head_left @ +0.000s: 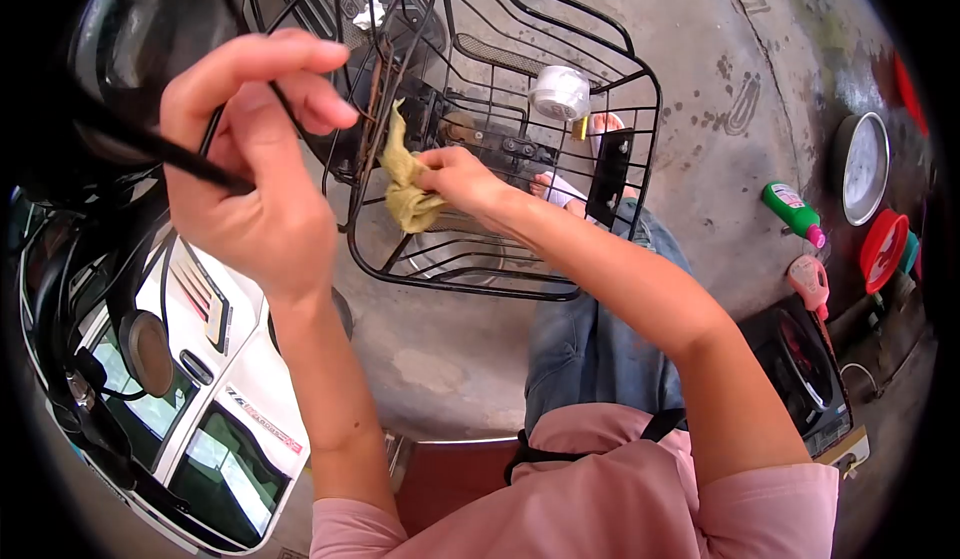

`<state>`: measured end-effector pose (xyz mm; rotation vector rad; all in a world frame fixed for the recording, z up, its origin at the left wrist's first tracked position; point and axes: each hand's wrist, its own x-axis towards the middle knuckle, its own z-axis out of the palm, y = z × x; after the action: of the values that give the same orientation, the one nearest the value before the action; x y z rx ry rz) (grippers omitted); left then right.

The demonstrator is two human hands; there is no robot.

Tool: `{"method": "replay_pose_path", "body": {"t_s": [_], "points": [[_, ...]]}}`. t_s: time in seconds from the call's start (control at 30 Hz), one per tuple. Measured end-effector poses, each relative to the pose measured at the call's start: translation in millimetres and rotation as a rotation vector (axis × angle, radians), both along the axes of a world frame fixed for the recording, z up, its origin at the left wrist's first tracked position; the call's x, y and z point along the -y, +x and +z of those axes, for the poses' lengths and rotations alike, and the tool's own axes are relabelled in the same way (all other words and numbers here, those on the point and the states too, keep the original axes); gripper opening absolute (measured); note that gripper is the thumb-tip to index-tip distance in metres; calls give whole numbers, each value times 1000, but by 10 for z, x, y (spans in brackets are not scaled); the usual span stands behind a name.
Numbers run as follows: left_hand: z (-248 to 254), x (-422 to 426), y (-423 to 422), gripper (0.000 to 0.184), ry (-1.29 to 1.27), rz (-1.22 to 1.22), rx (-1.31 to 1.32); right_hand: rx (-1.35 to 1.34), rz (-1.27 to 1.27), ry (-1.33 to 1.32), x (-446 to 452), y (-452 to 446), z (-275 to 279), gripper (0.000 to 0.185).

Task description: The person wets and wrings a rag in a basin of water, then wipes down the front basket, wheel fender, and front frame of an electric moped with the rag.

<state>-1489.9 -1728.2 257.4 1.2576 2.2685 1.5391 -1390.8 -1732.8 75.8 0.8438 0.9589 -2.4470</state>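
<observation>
A black wire basket [652,109] fills the upper middle of the view. Inside its near left part, my right hand [460,181] pinches a crumpled yellow-green cloth [412,207] against the wires. My left hand [255,149] is raised to the left of the basket, its fingers curled round a thin black rod [185,151] that runs in from the left. A white round tub [560,92] shows at the basket's right side. Dark metal parts [490,142] are visible through the wires.
A white vehicle [215,389] stands at lower left, beside black cables and a round mirror [146,351]. On the floor at right are a green bottle [792,214], a metal basin [864,169], a red basin [883,250], a pink item [810,283] and a black appliance [800,359].
</observation>
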Motion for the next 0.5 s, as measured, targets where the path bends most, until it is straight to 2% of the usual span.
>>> {"method": "replay_pose_path", "body": {"t_s": [0.07, 0.13, 0.17, 0.2, 0.27, 0.33, 0.37, 0.47, 0.5], "points": [[-27, 104, -69, 13, 145, 18, 33, 97, 134, 387, -34, 160, -109, 22], [-42, 158, -85, 14, 108, -25, -49, 205, 51, 476, -155, 210, -231, 25], [-37, 149, -50, 16, 103, 31, -48, 256, -94, 489, -204, 193, -246, 26], [-50, 143, -53, 17, 120, 24, -60, 268, -204, 460, -235, 133, -254, 26], [-65, 152, -64, 20, 151, 14, -80, 179, -175, 244, -103, -131, -139, 25], [-52, 171, -63, 19, 99, 55, -105, 128, -167, 321, -214, -310, 407, 26], [-51, 168, -61, 18, 111, 55, -97, 117, -238, 231, -183, -321, 433, 28], [-74, 145, -60, 17, 149, 61, -114, -21, -316, 73, -135, -187, 246, 28], [-77, 159, -38, 17, 155, 71, -125, -55, -398, 126, -42, -212, 7, 26]]}}
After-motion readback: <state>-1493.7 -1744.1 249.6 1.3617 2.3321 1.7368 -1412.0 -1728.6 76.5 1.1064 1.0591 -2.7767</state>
